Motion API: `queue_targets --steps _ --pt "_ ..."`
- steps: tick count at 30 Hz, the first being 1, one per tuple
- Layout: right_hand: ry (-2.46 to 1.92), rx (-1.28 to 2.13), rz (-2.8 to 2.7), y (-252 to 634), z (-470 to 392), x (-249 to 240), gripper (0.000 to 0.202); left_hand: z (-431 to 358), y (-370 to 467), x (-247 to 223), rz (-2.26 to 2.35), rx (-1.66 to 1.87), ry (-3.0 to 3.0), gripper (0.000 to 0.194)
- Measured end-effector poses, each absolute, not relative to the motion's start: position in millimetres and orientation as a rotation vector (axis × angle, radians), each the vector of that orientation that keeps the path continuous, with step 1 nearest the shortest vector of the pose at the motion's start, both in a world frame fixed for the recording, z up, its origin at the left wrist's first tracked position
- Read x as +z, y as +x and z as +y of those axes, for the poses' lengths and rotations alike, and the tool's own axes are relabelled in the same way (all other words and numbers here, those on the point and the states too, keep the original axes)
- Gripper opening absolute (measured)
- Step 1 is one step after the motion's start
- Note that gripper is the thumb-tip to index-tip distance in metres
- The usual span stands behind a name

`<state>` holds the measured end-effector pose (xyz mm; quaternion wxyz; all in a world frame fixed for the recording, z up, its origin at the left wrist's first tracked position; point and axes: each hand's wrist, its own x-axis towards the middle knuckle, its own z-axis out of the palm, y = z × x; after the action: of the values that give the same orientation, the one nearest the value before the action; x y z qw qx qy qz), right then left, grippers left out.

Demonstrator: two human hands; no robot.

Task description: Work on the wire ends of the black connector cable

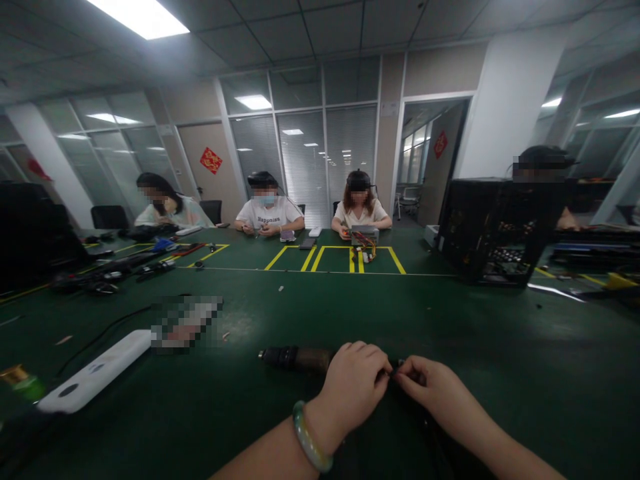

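Note:
A dark, cylindrical electric screwdriver [303, 359] lies across the green table before me, its metal tip pointing left. Wrapped over its right-hand end is my left hand [353, 387], which wears a green-and-tan bangle [311, 440] at the wrist. My right hand [433, 387] is closed in a pinch close to the left fingertips, at the screwdriver's rear end. Something small and dark shows between the two hands, but the fingers cover most of it. Below the right hand, dark shapes blend into the shadow.
A white power strip [97, 370] with a black cable lies at left, beside a small green bottle [23, 383]. Across the green table [320, 307], several people sit working. A black computer case [493, 230] stands at right; cables and tools [125, 267] lie at far left.

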<state>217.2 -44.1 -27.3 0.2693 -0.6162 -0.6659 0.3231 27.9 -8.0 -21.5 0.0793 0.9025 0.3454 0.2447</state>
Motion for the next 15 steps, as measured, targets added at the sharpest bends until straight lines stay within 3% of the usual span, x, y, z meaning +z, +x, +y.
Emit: queue_targets --steps 6,15 --pt "-1.655 0.848 -1.802 218.0 -42.2 -29.8 0.02 -8.6 28.5 -21.6 1.104 0.73 2.667 0.012" --pt "-1.658 0.85 -1.796 220.0 -40.5 -34.9 0.021 -8.1 27.8 -20.8 1.031 0.755 2.691 0.005"
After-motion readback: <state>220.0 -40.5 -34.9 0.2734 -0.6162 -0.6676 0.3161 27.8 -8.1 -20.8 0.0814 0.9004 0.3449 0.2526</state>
